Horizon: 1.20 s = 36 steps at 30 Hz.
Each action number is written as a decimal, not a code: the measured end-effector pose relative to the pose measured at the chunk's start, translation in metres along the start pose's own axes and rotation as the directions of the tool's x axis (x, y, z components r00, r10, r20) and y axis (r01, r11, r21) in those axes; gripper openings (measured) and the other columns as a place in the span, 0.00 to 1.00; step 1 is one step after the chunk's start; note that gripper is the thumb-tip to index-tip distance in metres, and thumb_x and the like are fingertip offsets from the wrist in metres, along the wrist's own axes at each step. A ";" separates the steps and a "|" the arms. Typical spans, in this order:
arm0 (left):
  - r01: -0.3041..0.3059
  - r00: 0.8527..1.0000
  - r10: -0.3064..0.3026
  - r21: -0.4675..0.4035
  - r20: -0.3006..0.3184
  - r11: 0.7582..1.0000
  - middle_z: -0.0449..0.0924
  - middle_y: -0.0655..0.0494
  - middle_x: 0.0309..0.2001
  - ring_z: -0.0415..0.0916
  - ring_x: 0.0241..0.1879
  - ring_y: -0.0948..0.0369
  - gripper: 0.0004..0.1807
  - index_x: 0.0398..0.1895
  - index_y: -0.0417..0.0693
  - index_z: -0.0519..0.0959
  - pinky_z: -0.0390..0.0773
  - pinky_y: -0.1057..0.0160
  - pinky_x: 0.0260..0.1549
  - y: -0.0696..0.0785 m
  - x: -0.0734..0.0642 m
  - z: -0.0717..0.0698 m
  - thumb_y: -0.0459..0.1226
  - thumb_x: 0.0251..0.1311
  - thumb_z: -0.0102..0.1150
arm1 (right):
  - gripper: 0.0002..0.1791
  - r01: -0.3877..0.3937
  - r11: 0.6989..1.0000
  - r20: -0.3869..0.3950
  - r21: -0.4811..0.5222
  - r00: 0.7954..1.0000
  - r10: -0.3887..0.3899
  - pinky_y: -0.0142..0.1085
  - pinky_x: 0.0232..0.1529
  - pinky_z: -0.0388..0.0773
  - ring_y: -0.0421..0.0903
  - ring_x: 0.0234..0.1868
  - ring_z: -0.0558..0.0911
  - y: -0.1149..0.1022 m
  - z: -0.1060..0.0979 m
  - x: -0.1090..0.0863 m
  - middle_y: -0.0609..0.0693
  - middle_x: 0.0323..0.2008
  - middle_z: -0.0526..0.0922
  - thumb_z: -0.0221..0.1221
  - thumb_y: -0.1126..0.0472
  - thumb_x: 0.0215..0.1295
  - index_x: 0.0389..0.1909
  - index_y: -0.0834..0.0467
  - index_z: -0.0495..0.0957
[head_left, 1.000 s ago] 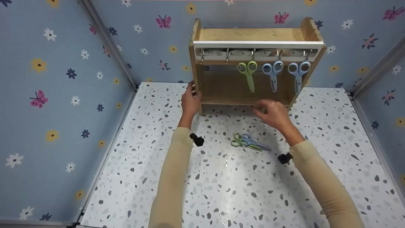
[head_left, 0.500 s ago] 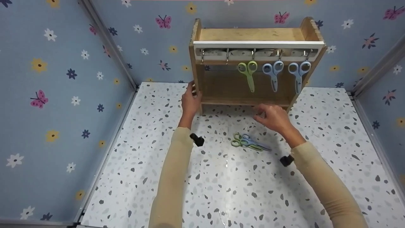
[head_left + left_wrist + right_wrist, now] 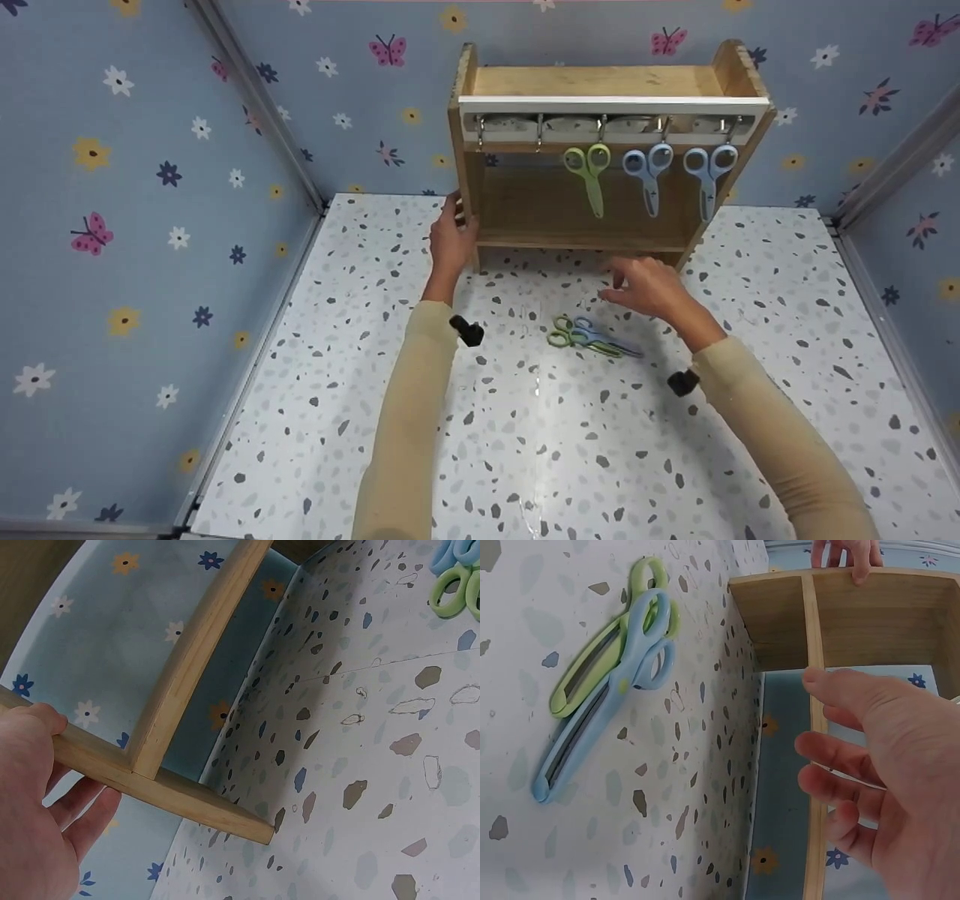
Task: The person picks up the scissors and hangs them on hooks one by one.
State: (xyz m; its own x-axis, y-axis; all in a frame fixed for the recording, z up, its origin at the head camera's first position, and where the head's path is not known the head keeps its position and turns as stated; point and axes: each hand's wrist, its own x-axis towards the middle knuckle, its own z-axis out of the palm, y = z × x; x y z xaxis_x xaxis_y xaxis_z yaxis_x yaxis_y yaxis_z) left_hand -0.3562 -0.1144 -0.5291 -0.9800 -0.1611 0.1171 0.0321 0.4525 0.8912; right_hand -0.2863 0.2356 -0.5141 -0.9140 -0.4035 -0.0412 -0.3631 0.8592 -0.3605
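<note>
My left hand holds the left side panel of a wooden rack, its thumb on the panel's edge in the left wrist view. My right hand is in front of the lower shelf, fingers loosely bent, holding nothing. Green scissors and two blue pairs, the middle blue scissors and the right-hand blue scissors, hang by their handles from the rack's hooks. On the table, another blue pair of scissors lies partly over a green pair, to the near left of my right hand.
The rack stands upright on a speckled white table, near the patterned back wall. Two metal hooks at its left, including a bare hook, carry nothing. Patterned panels flank the table. A small black device sits on each wrist.
My right hand has dropped slightly, away from the shelf edge and toward the table, and its fingers have loosened. My left hand, the rack and all the scissors look unmoved.
</note>
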 end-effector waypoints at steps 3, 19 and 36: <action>-0.005 1.000 0.005 -0.007 -0.002 1.000 0.77 0.42 0.81 0.80 0.77 0.45 0.32 0.88 0.52 0.65 0.85 0.44 0.74 0.000 0.000 0.000 0.38 0.86 0.58 | 0.27 -0.006 1.000 0.051 0.007 0.999 0.006 0.59 0.46 0.88 0.60 0.44 0.92 0.000 0.001 0.000 0.60 0.47 0.95 0.75 0.51 0.73 0.67 0.58 0.84; 0.007 1.000 -0.007 0.013 -0.002 1.000 0.75 0.43 0.83 0.80 0.78 0.45 0.33 0.89 0.53 0.64 0.84 0.43 0.74 0.000 -0.001 0.000 0.39 0.87 0.57 | 0.28 0.013 1.000 0.191 -0.022 0.982 -0.008 0.51 0.39 0.86 0.53 0.37 0.90 0.009 0.007 -0.003 0.57 0.41 0.94 0.77 0.50 0.70 0.65 0.57 0.83; 0.003 1.000 -0.003 0.000 0.001 1.000 0.75 0.43 0.83 0.79 0.78 0.46 0.33 0.90 0.52 0.63 0.83 0.44 0.75 -0.001 -0.001 0.000 0.40 0.87 0.56 | 0.23 0.025 0.999 0.272 -0.034 0.962 -0.015 0.46 0.38 0.83 0.48 0.36 0.86 0.018 0.028 -0.008 0.55 0.41 0.94 0.76 0.49 0.69 0.59 0.54 0.85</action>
State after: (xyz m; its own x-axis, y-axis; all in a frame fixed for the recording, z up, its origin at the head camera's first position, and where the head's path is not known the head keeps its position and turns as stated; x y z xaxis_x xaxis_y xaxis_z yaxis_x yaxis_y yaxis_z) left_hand -0.3552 -0.1143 -0.5298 -0.9802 -0.1621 0.1141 0.0291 0.4518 0.8917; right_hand -0.2804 0.2458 -0.5465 -0.8246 -0.4869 -0.2880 -0.3922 0.8589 -0.3292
